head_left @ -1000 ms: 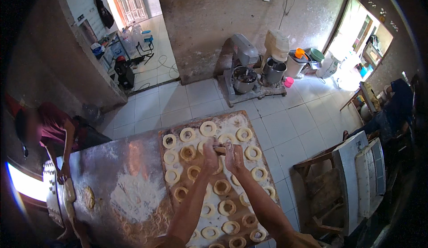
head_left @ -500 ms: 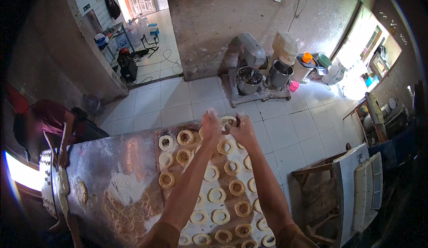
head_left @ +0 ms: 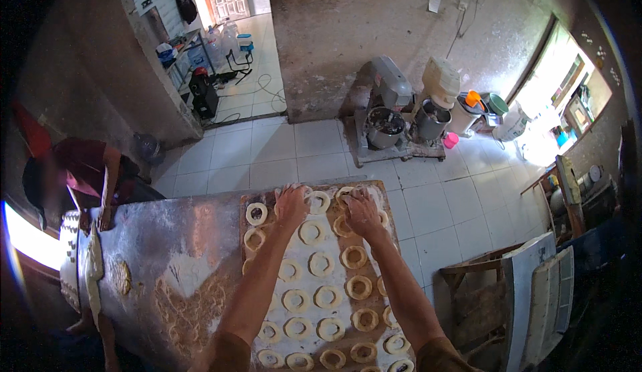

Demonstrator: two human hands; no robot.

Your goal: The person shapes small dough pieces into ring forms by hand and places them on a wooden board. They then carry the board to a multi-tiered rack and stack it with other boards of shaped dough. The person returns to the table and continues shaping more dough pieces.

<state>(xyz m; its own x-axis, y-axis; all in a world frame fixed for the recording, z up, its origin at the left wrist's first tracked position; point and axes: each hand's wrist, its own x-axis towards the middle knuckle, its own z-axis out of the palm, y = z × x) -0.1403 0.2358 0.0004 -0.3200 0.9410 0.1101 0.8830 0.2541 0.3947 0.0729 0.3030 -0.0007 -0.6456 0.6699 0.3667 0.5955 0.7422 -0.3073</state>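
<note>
Pale dough rings lie in rows on a floured wooden board [head_left: 396,227]. My left hand [head_left: 292,203] is over the board's far edge, fingers spread, beside a dough ring [head_left: 317,202]. To the right, my right hand [head_left: 362,213] reaches down over another dough ring [head_left: 345,193], its fingers apart and partly covering it. Whether the fingertips press on that ring is hard to see. Both forearms cross above the rows and hide some rings. Nearer me, several more rings, such as this dough ring [head_left: 328,297], lie flat.
Left of the board stretches a metal-topped table [head_left: 144,228] with scattered flour [head_left: 190,271] and a flat dough piece [head_left: 120,277]. A co-worker [head_left: 83,164] bends over a long dough strip [head_left: 93,258] there. Beyond stand two mixers [head_left: 391,84]. A wooden stand [head_left: 475,298] is at right.
The dough ring that was raised between my hands is no longer held up. Both hands have lowered to the board and moved farther apart. The view has shifted slightly.
</note>
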